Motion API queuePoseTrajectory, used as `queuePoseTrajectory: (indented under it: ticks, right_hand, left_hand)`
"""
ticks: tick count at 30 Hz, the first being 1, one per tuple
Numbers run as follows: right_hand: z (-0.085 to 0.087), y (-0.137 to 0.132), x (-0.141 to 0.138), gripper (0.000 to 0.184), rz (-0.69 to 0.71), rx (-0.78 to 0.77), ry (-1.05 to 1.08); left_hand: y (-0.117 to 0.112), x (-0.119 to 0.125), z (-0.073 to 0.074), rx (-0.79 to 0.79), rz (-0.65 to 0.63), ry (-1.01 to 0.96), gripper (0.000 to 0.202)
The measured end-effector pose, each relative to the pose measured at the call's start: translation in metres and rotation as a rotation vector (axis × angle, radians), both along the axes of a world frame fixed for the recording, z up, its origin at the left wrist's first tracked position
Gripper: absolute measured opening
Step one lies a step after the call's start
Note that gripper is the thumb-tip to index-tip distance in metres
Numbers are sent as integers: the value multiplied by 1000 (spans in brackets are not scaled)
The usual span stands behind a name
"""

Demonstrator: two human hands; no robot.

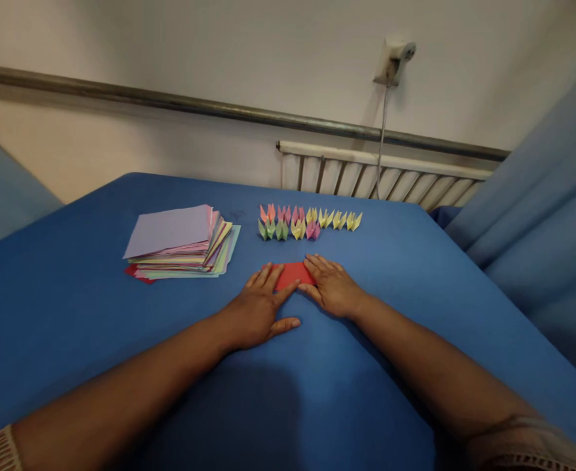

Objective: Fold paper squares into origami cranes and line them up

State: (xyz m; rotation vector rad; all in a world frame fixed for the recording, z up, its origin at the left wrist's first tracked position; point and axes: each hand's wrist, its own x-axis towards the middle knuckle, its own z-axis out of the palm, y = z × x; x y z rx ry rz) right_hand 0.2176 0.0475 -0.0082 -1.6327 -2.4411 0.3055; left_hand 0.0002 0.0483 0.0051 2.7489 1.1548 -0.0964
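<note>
A red piece of paper point(292, 273), seemingly folded into a rectangle, lies flat on the blue surface point(366, 392). My left hand point(258, 307) presses on its left part with fingers spread and the thumb stretched out to the right. On its right end rests my right hand point(334, 286), fingers extended and flat. Both hands cover the ends of the paper, so its full outline is hidden. Just beyond stand two rows of small folded paper cranes point(298, 228) in yellow, green, pink and orange.
To the left lies a tall, uneven stack of coloured paper sheets point(170, 232), lavender on top. Behind the surface are a metal rail point(219, 108), a white radiator point(357, 157) and a wall socket point(391, 63) with a hanging cord. A blue curtain point(553, 196) borders the right side.
</note>
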Motion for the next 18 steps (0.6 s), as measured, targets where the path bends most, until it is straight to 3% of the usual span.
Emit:
queuePoseTrajectory:
  ticks: [6,9,12,18]
  right_hand:
    - [0,-6,-1,76,-99,54,-32]
    - [5,-16,-7,74,19,92,-10]
    - [8,-26,-14,75,148,-7,-7]
    - [6,-33,-15,87,87,-82,-54]
  left_hand:
    - [-2,-6,2,12,15,15,88]
    - [-2,-6,2,28,6,19,88]
    - [-4,-5,3,32,3,38,88]
    - [-12,-10,16,14,62,109,94]
